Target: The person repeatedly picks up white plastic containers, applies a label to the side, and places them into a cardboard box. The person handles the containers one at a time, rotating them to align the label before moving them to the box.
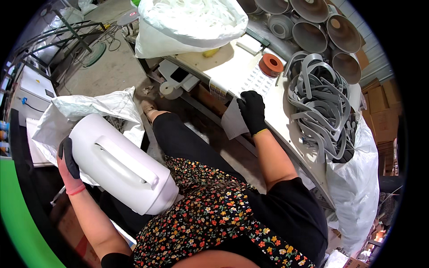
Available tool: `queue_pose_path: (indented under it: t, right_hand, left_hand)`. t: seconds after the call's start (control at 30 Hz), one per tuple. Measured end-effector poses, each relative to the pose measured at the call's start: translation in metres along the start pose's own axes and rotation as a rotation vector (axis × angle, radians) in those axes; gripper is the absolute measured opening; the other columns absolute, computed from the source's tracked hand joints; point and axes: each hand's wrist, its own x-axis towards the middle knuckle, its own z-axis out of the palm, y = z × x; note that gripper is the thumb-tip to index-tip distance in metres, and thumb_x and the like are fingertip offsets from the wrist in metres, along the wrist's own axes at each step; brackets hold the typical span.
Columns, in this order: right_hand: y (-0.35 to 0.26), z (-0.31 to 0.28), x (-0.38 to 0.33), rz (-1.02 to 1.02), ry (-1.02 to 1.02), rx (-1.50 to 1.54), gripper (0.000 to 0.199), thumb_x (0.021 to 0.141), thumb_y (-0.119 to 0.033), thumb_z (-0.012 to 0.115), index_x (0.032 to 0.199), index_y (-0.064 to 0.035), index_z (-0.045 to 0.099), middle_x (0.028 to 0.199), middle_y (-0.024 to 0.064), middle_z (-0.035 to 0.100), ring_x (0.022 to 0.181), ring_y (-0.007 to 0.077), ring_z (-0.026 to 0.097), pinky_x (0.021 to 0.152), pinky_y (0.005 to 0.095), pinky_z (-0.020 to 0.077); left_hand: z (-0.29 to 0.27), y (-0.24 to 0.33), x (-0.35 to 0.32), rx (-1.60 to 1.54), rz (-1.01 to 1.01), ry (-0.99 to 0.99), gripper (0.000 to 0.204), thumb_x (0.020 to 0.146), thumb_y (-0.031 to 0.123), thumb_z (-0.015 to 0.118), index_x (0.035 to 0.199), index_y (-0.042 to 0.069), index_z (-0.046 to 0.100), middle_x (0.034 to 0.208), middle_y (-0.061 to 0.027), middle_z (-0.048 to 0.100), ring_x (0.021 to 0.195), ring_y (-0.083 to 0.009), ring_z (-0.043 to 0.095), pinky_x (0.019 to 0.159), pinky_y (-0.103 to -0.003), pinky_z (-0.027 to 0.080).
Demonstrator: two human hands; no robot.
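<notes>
A large white plastic jug (116,161), with a long handle along its side, lies tilted across my lap. My left hand (68,161), in a pink and dark glove, is closed around its left side, with some fingers hidden behind it. At the table's near edge my right hand (252,110), in a black glove, has bent fingers closed at a sheet of small printed labels (257,84). Part of the paper hangs over the edge beside this hand. Its fingertips are hard to make out.
An orange tape roll (271,65) sits beyond the labels. Grey plastic handles (319,102) are heaped on the right of the table (196,62), with grey cylinders (310,35) behind. A full white sack (190,27) stands at the far end. An open white sack (96,105) is at my left.
</notes>
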Motion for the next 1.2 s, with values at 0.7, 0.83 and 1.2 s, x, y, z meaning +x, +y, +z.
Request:
queue_pose_path:
  t: [0.7,0.83,1.2]
  right_hand:
    - [0.025,0.008,-0.017,-0.103,0.032,-0.014,0.033,0.073,-0.014,0.075,0.102,-0.0068,0.063,0.108,0.0136,0.063,0.104,0.0335,0.058,0.088,0.0436,0.0478]
    - [0.022,0.005,-0.015,-0.069,0.037,0.064,0.025,0.075,-0.011,0.073,0.097,-0.0061,0.064,0.1,0.0133,0.064,0.097,0.033,0.06,0.083,0.0411,0.05]
    - [0.007,0.0,-0.009,0.04,-0.016,0.07,0.012,0.076,-0.01,0.07,0.083,-0.0068,0.062,0.089,0.0114,0.063,0.088,0.0334,0.06,0.075,0.0431,0.0494]
  left_hand:
    - [-0.012,0.008,-0.025,0.1,0.133,-0.014,0.028,0.097,0.016,0.054,0.114,-0.004,0.062,0.108,-0.0089,0.065,0.097,-0.0162,0.06,0.087,-0.028,0.046]
    - [-0.007,0.01,-0.024,0.49,0.482,-0.082,0.027,0.097,0.015,0.053,0.114,-0.004,0.062,0.107,-0.0093,0.065,0.097,-0.0168,0.06,0.087,-0.028,0.046]
    - [0.024,0.023,-0.007,0.048,0.035,-0.065,0.029,0.097,0.015,0.053,0.116,-0.006,0.061,0.112,-0.0117,0.063,0.101,-0.0179,0.059,0.09,-0.028,0.046]
